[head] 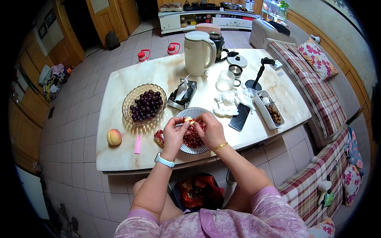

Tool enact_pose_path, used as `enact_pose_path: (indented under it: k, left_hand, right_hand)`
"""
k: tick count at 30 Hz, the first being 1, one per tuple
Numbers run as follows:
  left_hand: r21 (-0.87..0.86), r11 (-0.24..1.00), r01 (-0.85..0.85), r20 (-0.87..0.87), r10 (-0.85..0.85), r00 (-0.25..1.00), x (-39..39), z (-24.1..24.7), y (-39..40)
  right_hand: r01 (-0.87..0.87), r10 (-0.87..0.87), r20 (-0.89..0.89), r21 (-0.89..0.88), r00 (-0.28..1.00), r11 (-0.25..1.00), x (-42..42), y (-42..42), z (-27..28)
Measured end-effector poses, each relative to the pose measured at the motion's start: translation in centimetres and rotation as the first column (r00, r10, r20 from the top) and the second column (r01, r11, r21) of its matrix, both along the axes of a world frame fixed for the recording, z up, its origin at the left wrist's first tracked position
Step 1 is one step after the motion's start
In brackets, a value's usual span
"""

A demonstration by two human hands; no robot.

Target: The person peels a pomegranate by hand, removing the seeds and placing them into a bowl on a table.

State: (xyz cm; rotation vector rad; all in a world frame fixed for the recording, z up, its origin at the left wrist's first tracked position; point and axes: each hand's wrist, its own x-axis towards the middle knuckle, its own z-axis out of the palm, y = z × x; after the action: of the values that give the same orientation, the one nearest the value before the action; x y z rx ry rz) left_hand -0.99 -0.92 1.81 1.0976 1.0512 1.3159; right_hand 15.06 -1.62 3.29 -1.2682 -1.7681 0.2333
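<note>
Above a striped plate [182, 113] of loose pomegranate seeds [195, 139], my left hand [175, 134] and my right hand [210, 129] meet at the fingertips. Between them is a small piece of pomegranate [188, 119], pale yellow with some red seeds on it. Both hands have their fingers pinched on this piece. A larger chunk of pomegranate [159, 137] lies on the table just left of the plate, partly hidden by my left hand. The fingers and the piece cover part of the seeds.
On the marble-look table [125, 160] stand a glass bowl of grapes [148, 105], a peach [114, 137], a tissue pack [182, 93], a kettle [198, 55], a glass mug [225, 80], a phone [240, 117] and a white container [269, 110]. Below the edge sits a lined bin [199, 192].
</note>
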Motion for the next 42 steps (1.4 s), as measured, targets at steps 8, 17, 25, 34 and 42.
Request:
enact_pose_path:
  k: [8, 17, 25, 34, 42]
  left_hand:
    - [0.052, 0.998, 0.04, -0.026, -0.038, 0.999, 0.0, -0.2, 0.9]
    - [0.056, 0.998, 0.018, -0.032, -0.017, 0.999, 0.1, -0.2, 0.7]
    - [-0.028, 1.0, -0.002, 0.126, 0.006, 0.992, -0.9, -0.5, 1.7]
    - [-0.008, 0.997, 0.081, 0.151, -0.079, 0.985, -0.4, 0.2, 1.1]
    - [0.077, 0.992, 0.095, 0.072, -0.101, 0.992, -0.1, -0.7, 1.0]
  right_hand:
    - [-0.06, 0.06, -0.012, 0.048, 0.998, 0.997, 0.2, 0.4, 0.3]
    - [-0.042, 0.039, 0.023, 0.124, 0.999, 0.991, -0.1, 0.4, -0.3]
    - [-0.032, 0.022, -0.099, -0.101, 0.995, 0.994, 0.5, 0.7, 0.1]
    - [-0.185, 0.029, -0.459, -0.3, 0.888, 0.936, 0.7, 1.9, -1.6]
    - [-0.125, -0.027, -0.441, -0.313, 0.897, 0.941, 0.7, 1.8, -1.6]
